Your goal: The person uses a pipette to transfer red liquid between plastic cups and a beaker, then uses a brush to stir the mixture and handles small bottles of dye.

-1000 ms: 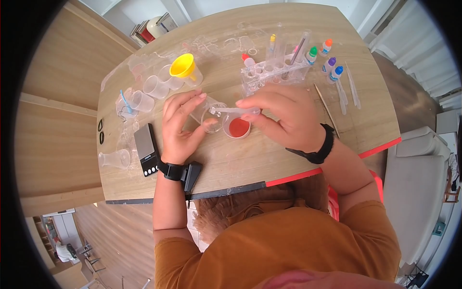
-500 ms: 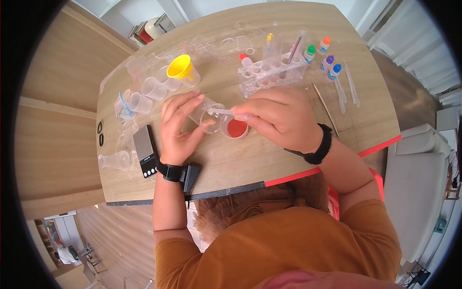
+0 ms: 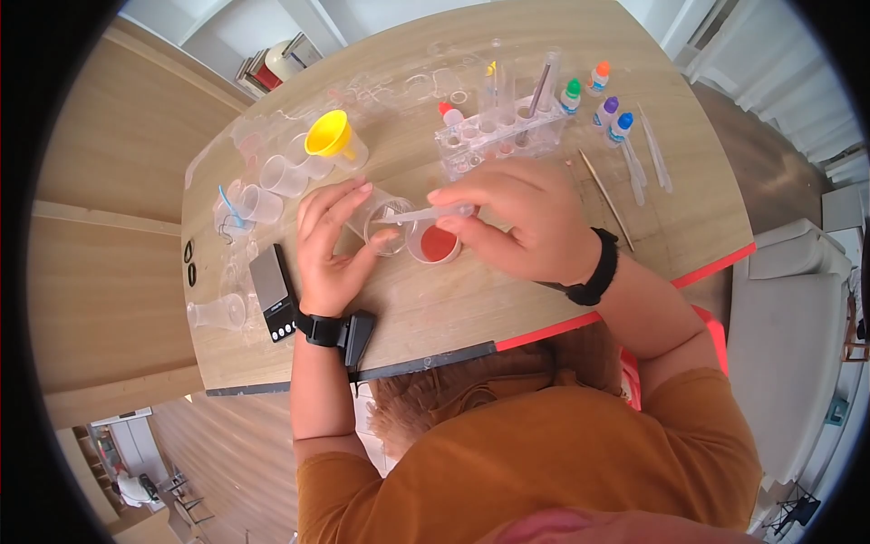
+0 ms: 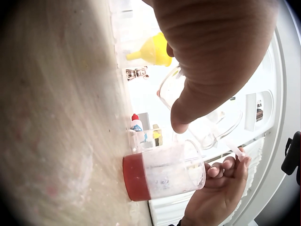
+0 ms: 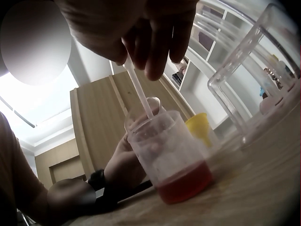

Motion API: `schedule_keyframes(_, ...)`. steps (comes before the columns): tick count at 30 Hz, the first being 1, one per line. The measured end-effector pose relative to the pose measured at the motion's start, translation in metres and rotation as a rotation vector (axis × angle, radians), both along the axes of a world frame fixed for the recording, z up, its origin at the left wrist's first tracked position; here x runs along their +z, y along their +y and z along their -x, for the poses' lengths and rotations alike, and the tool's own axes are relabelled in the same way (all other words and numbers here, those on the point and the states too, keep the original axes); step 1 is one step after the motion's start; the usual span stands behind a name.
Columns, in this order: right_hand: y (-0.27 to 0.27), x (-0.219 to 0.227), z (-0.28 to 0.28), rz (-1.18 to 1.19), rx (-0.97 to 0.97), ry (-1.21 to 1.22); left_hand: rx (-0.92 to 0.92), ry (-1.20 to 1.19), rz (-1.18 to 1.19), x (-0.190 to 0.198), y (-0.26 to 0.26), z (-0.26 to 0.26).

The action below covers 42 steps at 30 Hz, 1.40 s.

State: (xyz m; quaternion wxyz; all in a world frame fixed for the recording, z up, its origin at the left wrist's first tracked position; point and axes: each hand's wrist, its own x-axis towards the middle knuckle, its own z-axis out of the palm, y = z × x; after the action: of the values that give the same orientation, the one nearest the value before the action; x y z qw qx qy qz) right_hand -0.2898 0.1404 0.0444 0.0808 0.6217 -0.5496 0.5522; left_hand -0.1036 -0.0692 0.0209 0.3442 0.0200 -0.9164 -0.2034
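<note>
My left hand (image 3: 331,249) has its fingers and thumb curled round a clear, empty-looking vessel (image 3: 388,238), tilted with its mouth toward the right. My right hand (image 3: 530,222) pinches a translucent plastic dropper (image 3: 426,215) that lies nearly level, its thin tip at the mouth of that vessel. Just beneath my right fingers a clear cup with red liquid (image 3: 439,244) stands upright on the table. In the left wrist view the red liquid (image 4: 135,177) fills the lower part of the cup, and the right hand (image 4: 216,190) holds the dropper behind it.
A black scale (image 3: 273,288) and a flask (image 3: 217,312) lie left. Several clear cups (image 3: 263,204) and a yellow funnel (image 3: 328,134) stand back left. A test tube rack (image 3: 498,140), dropper bottles (image 3: 619,129), a wooden stick (image 3: 606,199) and more droppers (image 3: 654,154) are behind and right.
The dropper has moved left, its tip now reaching across the tilted vessel's mouth. My left hand still grips the vessel. The whole head view has shifted slightly.
</note>
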Motion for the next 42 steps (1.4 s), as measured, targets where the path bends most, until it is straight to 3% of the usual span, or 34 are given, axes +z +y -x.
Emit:
schedule_keyframes(4, 0.007, 0.007, 0.001, 0.033, -0.029, -0.115, 0.044, -0.019, -0.021, 0.002, 0.001, 0.001)
schedule_keyframes(6, 0.008, 0.007, 0.001, 0.157, -0.044, -0.269, 0.054, -0.032, -0.039, 0.001, 0.000, 0.001)
schedule_keyframes(10, 0.007, 0.004, 0.009, 0.211, -0.035, -0.273, 0.100, -0.107, -0.153, -0.003, -0.001, 0.001)
schedule_keyframes(15, 0.003, 0.006, 0.006, -0.058, -0.134, -0.069, 0.145, -0.231, -0.397, -0.012, 0.000, -0.001)
schedule_keyframes(19, 0.000, 0.004, 0.004, -0.134, -0.076, -0.088, 0.050, -0.335, -0.517, -0.026, -0.007, -0.003)
schedule_keyframes(23, -0.001, 0.004, 0.002, -0.173, -0.083, -0.097, 0.020, -0.358, -0.486, -0.023, -0.003, -0.001)
schedule_keyframes(25, 0.000, 0.005, 0.001, -0.197, -0.085, -0.113, -0.022, -0.285, -0.691, -0.021, 0.002, -0.001)
schedule_keyframes(29, 0.002, 0.006, 0.000, -0.300, -0.081, -0.147, -0.022, -0.248, -0.701, -0.026, 0.000, -0.001)
schedule_keyframes(31, 0.002, 0.003, 0.000, -0.318, -0.085, -0.144, 0.054, -0.299, -0.428, -0.021, -0.001, -0.003)
schedule_keyframes(34, 0.003, 0.002, -0.001, -0.353, -0.105, -0.168, 0.053, -0.269, -0.219, -0.018, -0.004, -0.002)
schedule_keyframes(40, 0.003, 0.002, -0.002, -0.436, -0.107, -0.230, 0.094, -0.387, -0.310, -0.011, 0.002, -0.002)
schedule_keyframes(42, 0.003, 0.003, -0.002, -0.476, -0.091, -0.253, 0.052, -0.328, -0.358, -0.014, 0.003, -0.001)
